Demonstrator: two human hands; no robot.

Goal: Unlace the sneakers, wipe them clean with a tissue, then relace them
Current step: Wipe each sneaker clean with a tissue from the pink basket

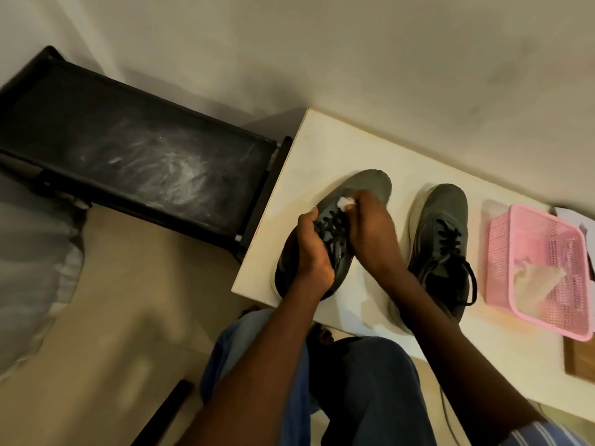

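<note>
In the head view, at the centre of the frame, the left hand (314, 252) grips the left grey sneaker (370, 185) on the white table (309, 149). The right hand (370, 226) pinches a white tissue (345, 202) against its upper. The second sneaker (446, 214) stands just right, near a pink basket (502, 239).

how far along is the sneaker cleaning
Done: little that shows; both sneakers carry black laces. In hand: the left hand grips the left sneaker while the right hand presses a tissue near its toe. Left: the right sneaker sits untouched by the pink basket; unlacing and relacing look pending.
</note>
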